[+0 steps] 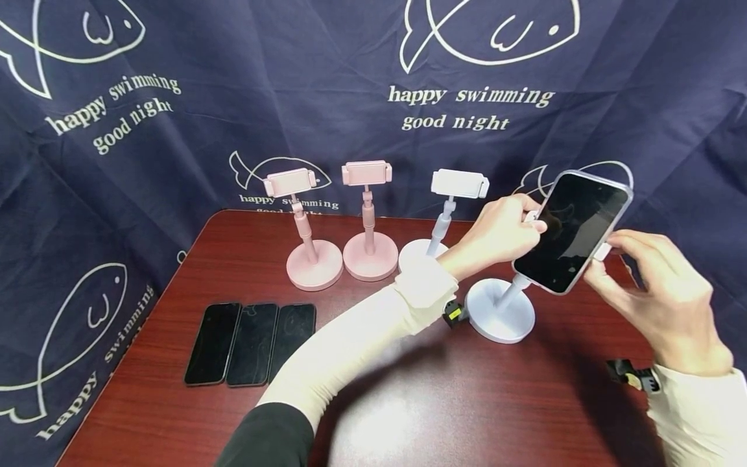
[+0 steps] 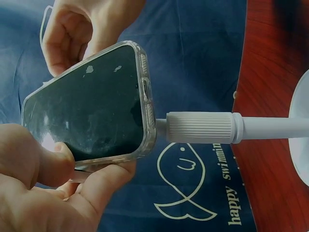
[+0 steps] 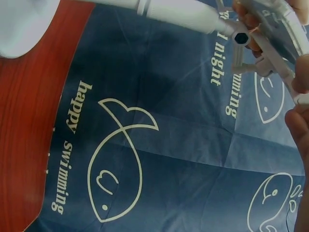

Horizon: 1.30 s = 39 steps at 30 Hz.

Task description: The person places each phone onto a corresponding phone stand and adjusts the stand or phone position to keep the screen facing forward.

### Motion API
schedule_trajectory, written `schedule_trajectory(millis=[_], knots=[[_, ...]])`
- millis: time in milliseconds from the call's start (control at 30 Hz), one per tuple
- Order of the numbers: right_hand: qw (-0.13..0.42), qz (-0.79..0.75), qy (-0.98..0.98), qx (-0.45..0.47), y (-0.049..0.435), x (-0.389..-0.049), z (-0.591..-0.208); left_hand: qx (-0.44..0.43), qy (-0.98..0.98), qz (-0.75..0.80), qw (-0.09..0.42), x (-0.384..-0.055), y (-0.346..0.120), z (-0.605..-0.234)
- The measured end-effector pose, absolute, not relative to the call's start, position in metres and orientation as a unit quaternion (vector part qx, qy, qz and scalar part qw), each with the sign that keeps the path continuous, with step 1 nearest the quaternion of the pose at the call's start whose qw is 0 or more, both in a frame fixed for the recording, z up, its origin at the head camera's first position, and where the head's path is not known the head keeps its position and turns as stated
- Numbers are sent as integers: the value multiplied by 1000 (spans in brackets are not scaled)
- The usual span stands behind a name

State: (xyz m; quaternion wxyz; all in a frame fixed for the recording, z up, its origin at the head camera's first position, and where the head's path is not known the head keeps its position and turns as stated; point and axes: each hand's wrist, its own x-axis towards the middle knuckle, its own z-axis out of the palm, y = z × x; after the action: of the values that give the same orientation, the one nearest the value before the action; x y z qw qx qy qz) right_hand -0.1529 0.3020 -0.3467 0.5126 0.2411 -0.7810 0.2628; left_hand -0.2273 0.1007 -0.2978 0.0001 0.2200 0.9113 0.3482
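A phone [image 1: 574,230] in a clear case stands tilted in the clamp of a white phone stand [image 1: 500,311] at the right of the table. My left hand [image 1: 496,230] grips the clamp's left end, its thumb at the phone's screen edge. On the other side, my right hand [image 1: 671,292] pinches the clamp's right end between thumb and fingers. In the left wrist view the phone [image 2: 91,106] sits close over the stand's ribbed neck [image 2: 200,127]. From behind, the right wrist view shows the clamp's joint [image 3: 241,37]; most of the right hand is out of that frame.
Two pink phone stands [image 1: 313,264] and another white stand [image 1: 460,183] stand along the back, their clamps holding nothing. Three dark phones [image 1: 213,344] lie side by side at the left on the reddish wooden table [image 1: 157,363]. A blue printed cloth [image 1: 327,78] hangs behind.
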Motion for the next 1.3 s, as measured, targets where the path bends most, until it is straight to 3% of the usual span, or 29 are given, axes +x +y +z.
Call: schedule_trajectory(millis=[633,1300], knots=[[564,311,-724,246,287,-152,-353,246,905,346,4,-226,95,-296],[518,292,-758,268,294,-145,-345,237,913,332,2,-226,100,-293]])
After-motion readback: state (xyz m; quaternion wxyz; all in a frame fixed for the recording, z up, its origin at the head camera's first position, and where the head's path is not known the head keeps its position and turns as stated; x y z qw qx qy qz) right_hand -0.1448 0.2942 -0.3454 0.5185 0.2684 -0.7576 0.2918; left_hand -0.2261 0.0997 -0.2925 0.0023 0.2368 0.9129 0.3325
